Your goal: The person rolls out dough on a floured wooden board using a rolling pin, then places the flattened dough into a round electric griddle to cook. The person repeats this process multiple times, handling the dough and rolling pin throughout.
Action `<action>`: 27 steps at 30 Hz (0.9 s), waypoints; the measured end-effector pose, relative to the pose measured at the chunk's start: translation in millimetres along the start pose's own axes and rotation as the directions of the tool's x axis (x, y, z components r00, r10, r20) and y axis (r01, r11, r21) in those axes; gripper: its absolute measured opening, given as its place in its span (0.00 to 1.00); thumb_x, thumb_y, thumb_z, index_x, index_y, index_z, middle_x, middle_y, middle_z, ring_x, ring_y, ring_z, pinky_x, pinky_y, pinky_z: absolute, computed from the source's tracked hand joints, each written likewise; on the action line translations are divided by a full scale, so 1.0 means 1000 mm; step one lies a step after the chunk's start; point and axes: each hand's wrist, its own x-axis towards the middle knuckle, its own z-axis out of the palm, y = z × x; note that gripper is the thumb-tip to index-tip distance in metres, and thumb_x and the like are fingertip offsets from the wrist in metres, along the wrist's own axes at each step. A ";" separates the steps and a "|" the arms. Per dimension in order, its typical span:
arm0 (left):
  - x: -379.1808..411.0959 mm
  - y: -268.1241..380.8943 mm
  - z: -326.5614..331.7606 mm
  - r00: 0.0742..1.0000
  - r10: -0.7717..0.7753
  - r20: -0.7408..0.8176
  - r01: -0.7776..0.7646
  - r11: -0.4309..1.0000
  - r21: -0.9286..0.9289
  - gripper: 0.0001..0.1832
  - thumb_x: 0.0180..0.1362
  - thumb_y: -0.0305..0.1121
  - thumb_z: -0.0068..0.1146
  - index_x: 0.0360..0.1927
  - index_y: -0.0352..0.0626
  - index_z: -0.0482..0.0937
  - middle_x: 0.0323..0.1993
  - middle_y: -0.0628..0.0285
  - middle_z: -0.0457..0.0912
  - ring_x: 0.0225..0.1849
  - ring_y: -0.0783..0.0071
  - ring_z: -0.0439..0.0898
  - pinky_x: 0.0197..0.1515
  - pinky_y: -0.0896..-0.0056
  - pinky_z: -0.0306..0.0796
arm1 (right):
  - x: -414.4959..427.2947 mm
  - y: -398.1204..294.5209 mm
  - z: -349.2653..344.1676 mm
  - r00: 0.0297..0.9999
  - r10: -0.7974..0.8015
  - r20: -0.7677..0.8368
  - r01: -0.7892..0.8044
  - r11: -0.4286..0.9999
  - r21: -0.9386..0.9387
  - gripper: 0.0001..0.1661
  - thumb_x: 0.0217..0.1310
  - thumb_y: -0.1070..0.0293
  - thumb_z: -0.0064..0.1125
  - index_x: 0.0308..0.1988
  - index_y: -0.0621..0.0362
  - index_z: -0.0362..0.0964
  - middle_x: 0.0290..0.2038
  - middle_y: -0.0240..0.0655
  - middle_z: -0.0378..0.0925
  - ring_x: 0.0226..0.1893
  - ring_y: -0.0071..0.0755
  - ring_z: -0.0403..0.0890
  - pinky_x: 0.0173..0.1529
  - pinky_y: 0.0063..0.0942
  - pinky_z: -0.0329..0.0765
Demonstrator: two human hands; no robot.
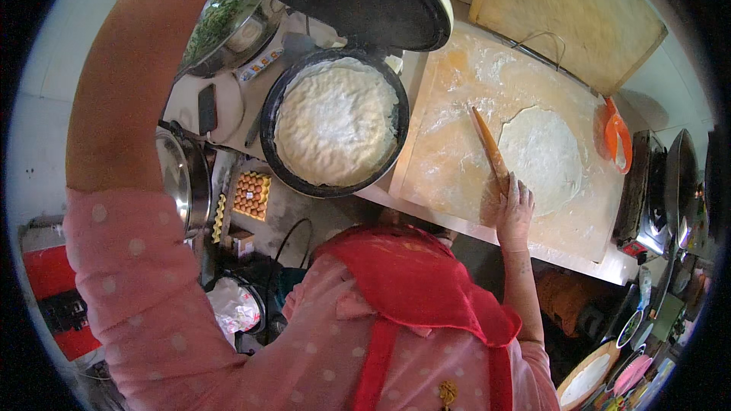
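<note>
My right hand (pixel 517 211) rests on the near end of a tapered wooden rolling pin (pixel 489 145), which lies across a floured wooden board (pixel 440 165). Beside the pin, a thin round sheet of dough (pixel 545 154) lies flat. My left arm reaches up past the top edge of the picture, and that hand is out of view. In front of me stands a round electric griddle (pixel 268 142) with its dark lid (pixel 365 0) raised. A puffed, pale flatbread (pixel 337 120) with flour on top fills its pan.
A second wooden board (pixel 571 11) leans behind the floured one. An orange-handled tool (pixel 618 137) lies at its right, near a gas stove (pixel 642 200). Left are a glass-lidded pot (pixel 177 177), a dark phone (pixel 208 108) and a bowl of chopped greens (pixel 214 23). An egg tray (pixel 251 195) sits lower.
</note>
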 end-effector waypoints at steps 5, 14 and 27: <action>0.087 -0.030 0.007 0.966 0.003 0.257 -0.006 1.000 0.009 0.24 0.59 0.53 0.52 0.42 0.41 0.82 0.39 0.47 0.82 0.44 0.50 0.80 0.49 0.55 0.71 | 0.001 -0.002 -0.010 0.995 0.078 0.059 -0.077 0.997 -0.027 0.32 0.61 0.69 0.49 0.65 0.54 0.56 0.57 0.43 0.67 0.57 0.50 0.67 0.59 0.47 0.64; 0.112 -0.037 0.026 0.972 -0.018 0.232 0.005 0.999 0.053 0.22 0.63 0.46 0.46 0.46 0.38 0.79 0.44 0.45 0.80 0.47 0.50 0.78 0.51 0.58 0.70 | 0.006 -0.002 -0.011 0.989 0.128 0.076 -0.123 0.990 -0.067 0.32 0.60 0.70 0.50 0.64 0.55 0.57 0.58 0.43 0.67 0.56 0.50 0.67 0.60 0.48 0.63; -0.016 0.025 0.033 0.749 -0.463 -0.474 0.077 0.771 -0.632 0.17 0.63 0.33 0.46 0.53 0.38 0.75 0.47 0.43 0.78 0.50 0.55 0.77 0.54 0.64 0.69 | 0.014 -0.007 -0.015 0.981 0.188 0.050 -0.188 0.982 -0.013 0.33 0.59 0.65 0.55 0.64 0.53 0.59 0.58 0.44 0.66 0.57 0.51 0.65 0.58 0.48 0.63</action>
